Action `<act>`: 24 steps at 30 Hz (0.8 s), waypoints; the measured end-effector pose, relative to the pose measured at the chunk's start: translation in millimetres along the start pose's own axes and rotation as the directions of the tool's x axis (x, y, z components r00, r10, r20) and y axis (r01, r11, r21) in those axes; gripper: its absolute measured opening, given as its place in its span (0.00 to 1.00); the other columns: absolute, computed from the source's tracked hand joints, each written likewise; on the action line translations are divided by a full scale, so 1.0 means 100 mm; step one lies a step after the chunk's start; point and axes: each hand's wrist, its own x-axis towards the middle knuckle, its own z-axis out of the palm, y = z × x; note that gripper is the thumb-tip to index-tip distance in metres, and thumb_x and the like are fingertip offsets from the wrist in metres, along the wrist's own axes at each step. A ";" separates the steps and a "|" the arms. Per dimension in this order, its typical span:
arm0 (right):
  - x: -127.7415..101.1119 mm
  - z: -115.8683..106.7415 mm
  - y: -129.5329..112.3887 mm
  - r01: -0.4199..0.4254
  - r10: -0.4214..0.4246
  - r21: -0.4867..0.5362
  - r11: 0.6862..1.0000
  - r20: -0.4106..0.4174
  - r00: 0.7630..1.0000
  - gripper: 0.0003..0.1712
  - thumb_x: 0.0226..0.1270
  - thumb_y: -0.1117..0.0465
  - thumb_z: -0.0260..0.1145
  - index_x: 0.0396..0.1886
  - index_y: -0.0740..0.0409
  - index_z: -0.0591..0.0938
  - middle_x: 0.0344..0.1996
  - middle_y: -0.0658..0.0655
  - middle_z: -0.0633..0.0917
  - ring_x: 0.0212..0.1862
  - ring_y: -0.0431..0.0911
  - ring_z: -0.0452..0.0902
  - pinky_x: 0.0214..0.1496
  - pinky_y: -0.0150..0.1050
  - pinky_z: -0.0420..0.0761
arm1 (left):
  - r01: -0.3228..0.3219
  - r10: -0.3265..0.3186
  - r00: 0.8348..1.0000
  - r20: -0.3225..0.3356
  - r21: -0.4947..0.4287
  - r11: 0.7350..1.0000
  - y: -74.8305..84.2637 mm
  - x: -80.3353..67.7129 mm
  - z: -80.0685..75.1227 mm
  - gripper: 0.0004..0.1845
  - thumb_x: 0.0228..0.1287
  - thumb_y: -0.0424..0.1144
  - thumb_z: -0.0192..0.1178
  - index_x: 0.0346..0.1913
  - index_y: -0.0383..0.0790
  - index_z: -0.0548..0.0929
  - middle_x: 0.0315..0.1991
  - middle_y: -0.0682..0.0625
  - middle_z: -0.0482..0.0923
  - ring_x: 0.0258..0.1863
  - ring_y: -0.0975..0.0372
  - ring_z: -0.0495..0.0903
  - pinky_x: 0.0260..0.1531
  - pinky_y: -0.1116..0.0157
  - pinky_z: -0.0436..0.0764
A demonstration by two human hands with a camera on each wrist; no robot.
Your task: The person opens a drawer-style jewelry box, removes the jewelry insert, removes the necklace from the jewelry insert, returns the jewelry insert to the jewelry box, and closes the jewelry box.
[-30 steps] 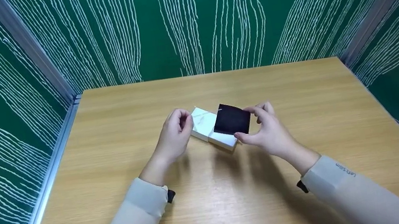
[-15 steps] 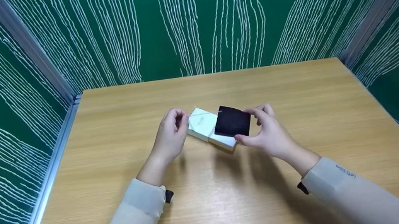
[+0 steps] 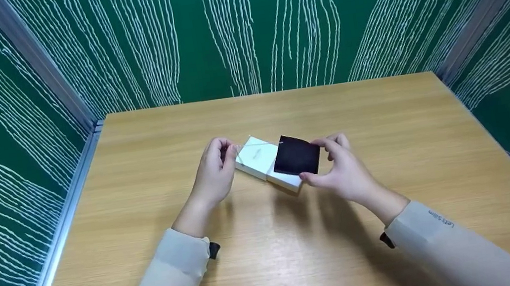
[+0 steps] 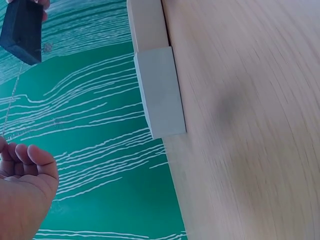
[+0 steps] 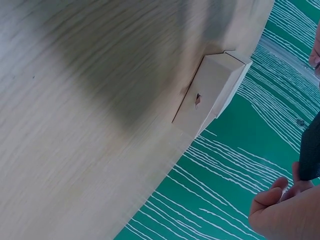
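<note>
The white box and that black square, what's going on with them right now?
A person holds a black square pad pinched in the right hand, above a white box standing on the wooden table. The left hand pinches a thin chain that runs across to the pad.

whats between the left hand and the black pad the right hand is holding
In the head view, the white box sits on the table between the left hand and the black pad, with a thin chain strung above it from the left fingertips toward the pad.
</note>
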 end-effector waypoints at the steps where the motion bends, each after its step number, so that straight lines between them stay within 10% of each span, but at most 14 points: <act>1: 0.00 0.00 0.00 0.000 0.000 0.001 1.000 0.003 1.000 0.46 0.60 0.56 0.88 0.76 0.63 0.79 0.61 0.62 0.70 0.62 0.56 0.69 0.66 0.52 0.73 | 0.002 -0.002 1.000 -0.002 -0.001 1.000 0.00 0.00 0.00 0.11 0.93 0.37 0.50 0.59 0.31 0.76 0.54 0.41 0.78 0.55 0.52 0.80 0.52 0.69 0.79; 24: 0.00 0.04 0.04 -0.001 0.001 -0.001 1.000 0.024 1.000 0.46 0.61 0.55 0.88 0.76 0.60 0.79 0.58 0.59 0.69 0.62 0.56 0.66 0.63 0.50 0.72 | 0.070 -0.068 0.997 -0.033 0.040 0.997 -0.05 0.00 -0.10 0.12 0.93 0.39 0.50 0.61 0.33 0.77 0.51 0.45 0.76 0.51 0.57 0.76 0.51 0.65 0.78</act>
